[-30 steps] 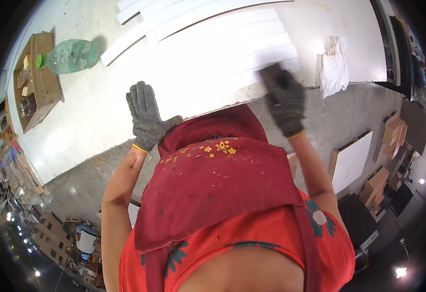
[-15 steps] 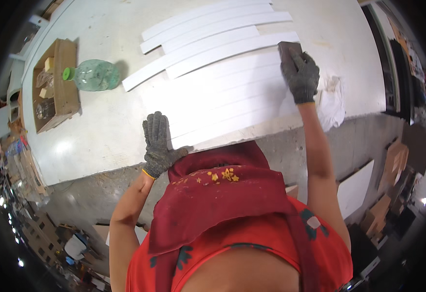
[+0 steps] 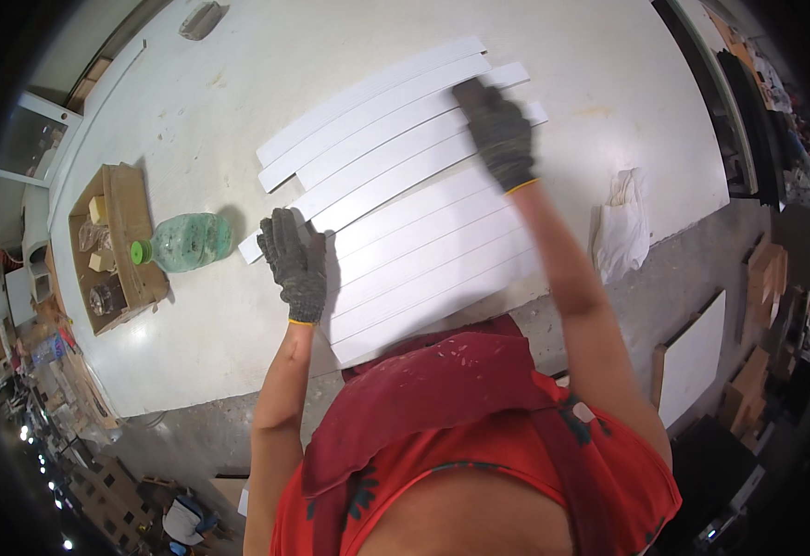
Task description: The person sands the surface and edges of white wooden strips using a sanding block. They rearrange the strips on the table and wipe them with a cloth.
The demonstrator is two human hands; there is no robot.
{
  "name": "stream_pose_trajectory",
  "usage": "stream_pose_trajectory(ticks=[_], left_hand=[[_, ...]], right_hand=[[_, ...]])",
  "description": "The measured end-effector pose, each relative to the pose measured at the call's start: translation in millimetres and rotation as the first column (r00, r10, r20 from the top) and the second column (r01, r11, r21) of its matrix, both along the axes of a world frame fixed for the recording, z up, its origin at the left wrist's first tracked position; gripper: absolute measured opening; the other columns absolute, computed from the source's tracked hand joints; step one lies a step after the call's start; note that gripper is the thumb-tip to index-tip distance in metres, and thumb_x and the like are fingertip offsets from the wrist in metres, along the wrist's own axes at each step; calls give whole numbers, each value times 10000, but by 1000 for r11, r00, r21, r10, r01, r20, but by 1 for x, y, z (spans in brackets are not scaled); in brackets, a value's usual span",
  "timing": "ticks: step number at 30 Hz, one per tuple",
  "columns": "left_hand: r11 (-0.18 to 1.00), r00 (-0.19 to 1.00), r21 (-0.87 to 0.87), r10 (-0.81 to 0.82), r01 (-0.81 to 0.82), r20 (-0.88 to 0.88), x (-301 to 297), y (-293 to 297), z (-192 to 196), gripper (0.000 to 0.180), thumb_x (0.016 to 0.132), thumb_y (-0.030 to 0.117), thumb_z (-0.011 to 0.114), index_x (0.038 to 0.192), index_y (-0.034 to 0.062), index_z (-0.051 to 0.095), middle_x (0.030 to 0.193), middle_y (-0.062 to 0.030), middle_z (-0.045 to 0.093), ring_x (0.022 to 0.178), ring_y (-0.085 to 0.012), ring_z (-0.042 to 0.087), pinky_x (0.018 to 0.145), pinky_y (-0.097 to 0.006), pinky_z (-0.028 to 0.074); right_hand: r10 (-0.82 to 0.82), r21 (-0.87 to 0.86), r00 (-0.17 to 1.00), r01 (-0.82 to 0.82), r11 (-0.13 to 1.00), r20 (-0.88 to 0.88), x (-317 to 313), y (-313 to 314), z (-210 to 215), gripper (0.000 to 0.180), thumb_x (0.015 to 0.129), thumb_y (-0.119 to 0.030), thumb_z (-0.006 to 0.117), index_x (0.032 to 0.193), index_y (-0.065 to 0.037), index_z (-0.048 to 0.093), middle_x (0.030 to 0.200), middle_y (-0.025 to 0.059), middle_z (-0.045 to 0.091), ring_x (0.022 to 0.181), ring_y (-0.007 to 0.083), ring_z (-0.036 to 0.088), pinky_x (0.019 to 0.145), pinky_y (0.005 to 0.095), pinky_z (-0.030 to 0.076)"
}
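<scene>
Both gloved hands lie flat and open on the white slats [image 3: 414,222] spread across the white table [image 3: 192,102]: left hand [image 3: 295,262] near their end closest to the green plastic bottle [image 3: 185,243], right hand [image 3: 499,134] at the opposite, farther end.

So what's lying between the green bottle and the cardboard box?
Nothing: in the head view the green bottle lies with its cap end right against the cardboard box, no gap showing.
</scene>
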State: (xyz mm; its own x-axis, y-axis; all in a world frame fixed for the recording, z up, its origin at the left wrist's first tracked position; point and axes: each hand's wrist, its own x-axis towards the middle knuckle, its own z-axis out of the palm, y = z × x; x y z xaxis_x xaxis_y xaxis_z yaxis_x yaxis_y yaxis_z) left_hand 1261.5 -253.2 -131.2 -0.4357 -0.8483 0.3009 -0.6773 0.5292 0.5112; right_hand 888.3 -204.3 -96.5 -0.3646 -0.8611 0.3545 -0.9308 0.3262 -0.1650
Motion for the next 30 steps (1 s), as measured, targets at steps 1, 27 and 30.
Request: stream_pose_trajectory(ticks=[1, 27, 30], left_hand=[[999, 999, -27, -28, 29, 38, 0, 0, 3, 617, 916, 219, 657, 1444, -1, 425, 1488, -207, 420, 1430, -385, 304, 1188, -510, 162], [715, 826, 672, 489, -194, -282, 88, 193, 40, 931, 704, -28, 826, 1501, 77, 357, 1297, -138, 590, 1220, -233, 554, 1006, -379, 483], [906, 942, 413, 219, -99, -254, 90, 184, 30, 933, 673, 30, 857, 1480, 61, 388, 1406, -149, 504, 1218, -237, 561, 953, -368, 520]], right_hand=[[-158, 107, 987, 161, 981, -34, -48, 12, -9, 436, 871, -142, 576, 1275, -300, 535, 1056, 95, 633, 903, 348, 646, 704, 494, 534], [-34, -39, 818, 69, 997, 574, 8, 231, -23, 504, 889, -79, 688, 1365, -22, 535, 1369, 185, 547, 1263, 313, 521, 1040, 399, 432], [57, 44, 894, -85, 995, 445, 12, 236, -15, 631, 854, -137, 727, 1423, -40, 472, 1446, 193, 470, 1336, 338, 445, 1091, 425, 378]])
